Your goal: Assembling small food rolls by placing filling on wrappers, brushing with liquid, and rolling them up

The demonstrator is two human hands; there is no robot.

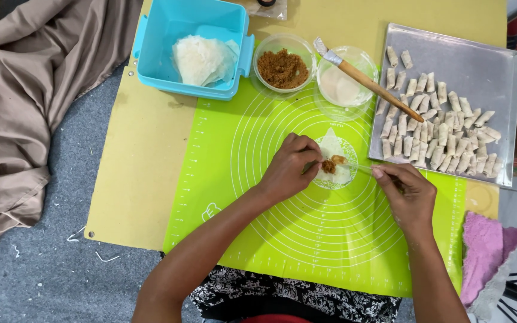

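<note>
hands [288, 167] [411, 194], filling [332, 163] on wrapper [336, 160]

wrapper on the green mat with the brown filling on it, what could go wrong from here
1. The wrapper looks thin; the left hand pressing at its edge might tear it.
2. The filling sits loose in a small heap, so crumbs may spill onto the green mat.
3. The brush lies across the clear bowl with its handle over the tray; a reaching right hand could knock it.
</note>
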